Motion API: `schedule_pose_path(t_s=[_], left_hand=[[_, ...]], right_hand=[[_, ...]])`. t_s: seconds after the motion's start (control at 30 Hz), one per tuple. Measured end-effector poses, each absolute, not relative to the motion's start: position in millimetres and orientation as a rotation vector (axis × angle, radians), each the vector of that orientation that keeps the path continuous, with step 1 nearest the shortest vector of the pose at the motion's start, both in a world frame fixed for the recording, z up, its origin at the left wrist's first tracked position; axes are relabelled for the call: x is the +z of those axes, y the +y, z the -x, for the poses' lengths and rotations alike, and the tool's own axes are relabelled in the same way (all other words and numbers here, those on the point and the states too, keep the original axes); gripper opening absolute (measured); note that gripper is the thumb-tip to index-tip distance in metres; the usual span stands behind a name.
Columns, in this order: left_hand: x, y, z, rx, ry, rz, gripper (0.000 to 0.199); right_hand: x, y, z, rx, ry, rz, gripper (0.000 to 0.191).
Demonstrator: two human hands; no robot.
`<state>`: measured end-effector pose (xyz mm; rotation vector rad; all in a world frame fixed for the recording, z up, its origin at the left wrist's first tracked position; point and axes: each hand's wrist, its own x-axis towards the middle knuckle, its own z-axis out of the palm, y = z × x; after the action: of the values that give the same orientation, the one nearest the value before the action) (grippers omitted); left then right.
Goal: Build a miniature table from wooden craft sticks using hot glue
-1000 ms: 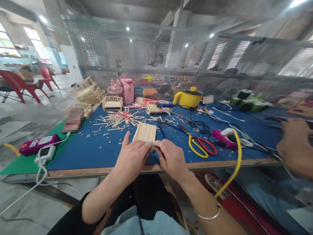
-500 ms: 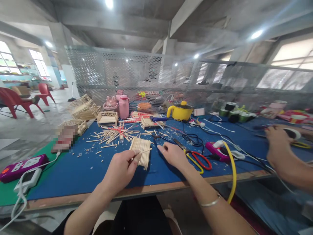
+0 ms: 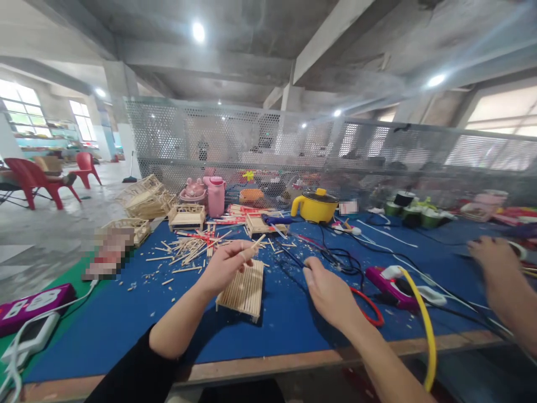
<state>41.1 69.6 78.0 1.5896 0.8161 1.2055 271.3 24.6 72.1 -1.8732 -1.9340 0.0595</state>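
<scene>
My left hand [image 3: 230,263] pinches a short, thin wooden stick [image 3: 259,242] above a small slatted panel of sticks [image 3: 243,291]. That panel lies on the blue table mat, tilted slightly on short supports. To its right, my right hand [image 3: 329,291] is closed low over the mat. A dark, slim thing runs from its fingertips toward the back left; its kind is unclear. Beside this hand shows the red handle of a pair of scissors [image 3: 371,308], the rest mostly covered. Loose wooden sticks [image 3: 188,249] are scattered behind the panel.
Behind stand small stick-built frames [image 3: 187,216], a blue glue gun [image 3: 274,220], a pink bottle [image 3: 216,198] and a yellow pot [image 3: 316,207]. Purple power strips [image 3: 392,288] and tangled cords lie at both sides. Another person's hand [image 3: 497,263] is at far right.
My left hand has lifted the stick up off the panel, uncovering more of it. My right hand has shifted right, over the scissors. The camera view has tilted up slightly.
</scene>
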Motion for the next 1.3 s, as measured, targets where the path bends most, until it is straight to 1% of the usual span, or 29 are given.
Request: schedule_pose_path(t_s=[0.07,0.17,0.23,0.3,0.37,0.4,0.43,0.5,0.53,0.57,0.63,0.7,0.77,0.9,1.0,1.17,1.3], left_hand=[[77.4,62.9,-42.8,1.209,0.733,-1.652,0.027],[82.5,50.1,-49.8,1.147,0.617,-1.755,0.021],[86.8,39.4,-54.5,1.037,0.550,-1.759,0.021],[89.1,27.2,-57.0,0.953,0.551,-1.715,0.024],[88.1,14.7,-56.8,0.920,0.593,-1.699,0.028],[86.3,8.6,-56.1,0.923,0.605,-1.708,0.030],[83.9,2.7,-55.4,0.931,0.599,-1.721,0.030],[78.3,-8.2,-54.7,0.918,0.544,-1.734,0.030],[75.7,-13.1,-55.1,0.909,0.515,-1.737,0.030],[73.6,-17.6,-56.0,0.905,0.494,-1.744,0.029],[70.7,-25.1,-59.0,0.912,0.470,-1.780,0.029],[69.2,-30.6,-63.0,0.937,0.474,-1.836,0.029],[67.5,-34.0,-66.4,0.965,0.481,-1.865,0.028],[62.2,-33.5,-66.5,1.189,0.671,-1.642,0.025],[59.7,-28.5,-62.1,1.233,0.904,-1.379,0.030],[61.7,-25.9,-61.5,1.262,0.949,-1.390,0.033],[62.0,-29.0,-65.1,1.225,0.945,-1.448,0.033]], right_hand=[[74.0,1.1,-278.7,0.265,-1.720,1.659,0.025],[75.2,-31.6,-276.6,0.769,-1.277,1.291,0.032],[75.0,-47.6,-269.3,1.055,-1.062,1.080,0.035],[73.5,-56.7,-262.1,1.255,-1.008,0.941,0.032],[71.0,-59.2,-257.9,1.349,-1.078,0.854,0.030],[69.6,-58.7,-256.9,1.382,-1.135,0.805,0.035],[68.1,-57.6,-256.3,1.422,-1.197,0.747,0.046],[64.7,-55.9,-254.8,1.519,-1.324,0.634,0.077],[62.8,-56.0,-253.0,1.564,-1.389,0.599,0.089],[60.9,-56.9,-250.0,1.586,-1.445,0.587,0.094],[57.2,-60.3,-240.2,1.543,-1.480,0.622,0.093],[55.5,-63.5,-227.7,1.451,-1.394,0.703,0.085],[57.9,-64.3,-217.9,1.373,-1.270,0.776,0.084],[71.7,-60.4,-226.4,1.228,-1.225,0.761,0.084],[76.8,-60.1,-250.7,1.044,-1.389,0.861,0.085],[68.6,-64.7,-261.0,0.703,-1.924,1.370,0.080],[68.5,-64.7,-247.5,0.576,-2.083,1.417,0.081]])
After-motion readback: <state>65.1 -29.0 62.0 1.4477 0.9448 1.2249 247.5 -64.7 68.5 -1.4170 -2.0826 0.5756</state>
